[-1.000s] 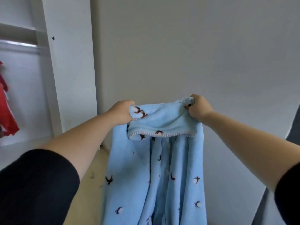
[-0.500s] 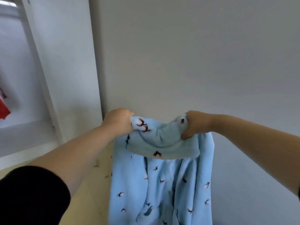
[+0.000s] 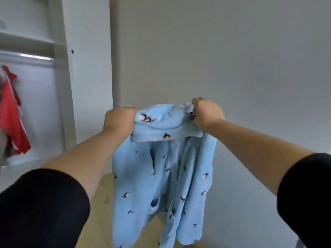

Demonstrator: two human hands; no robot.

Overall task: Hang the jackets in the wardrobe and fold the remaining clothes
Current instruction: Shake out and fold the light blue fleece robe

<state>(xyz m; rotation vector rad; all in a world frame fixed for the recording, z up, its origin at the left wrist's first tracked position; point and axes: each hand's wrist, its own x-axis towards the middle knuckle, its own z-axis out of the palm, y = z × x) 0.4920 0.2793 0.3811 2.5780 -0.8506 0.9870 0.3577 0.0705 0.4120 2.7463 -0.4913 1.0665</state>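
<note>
Light-blue fleece garment [image 3: 161, 176] (small dark bird print), held up at centre, top edge folded over, rest hanging free toward 6 o'clock above the wooden floor [image 3: 105, 190]. Left hand [image 3: 120, 120] at the fold's 9 o'clock end, fingers curled tight round the fleece. Right hand [image 3: 207, 113] at the 3 o'clock end, likewise clenched on bunched fabric. Open wardrobe [image 3: 86, 68] at 10 o'clock; red garment [image 3: 12, 119] hanging below its rail [image 3: 26, 57].

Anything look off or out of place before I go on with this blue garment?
Nothing damaged or spilled. The blue garment hangs bunched between the left hand and right hand, its top edge flopped forward. The red garment in the wardrobe looks lopsided, though blurred.
</note>
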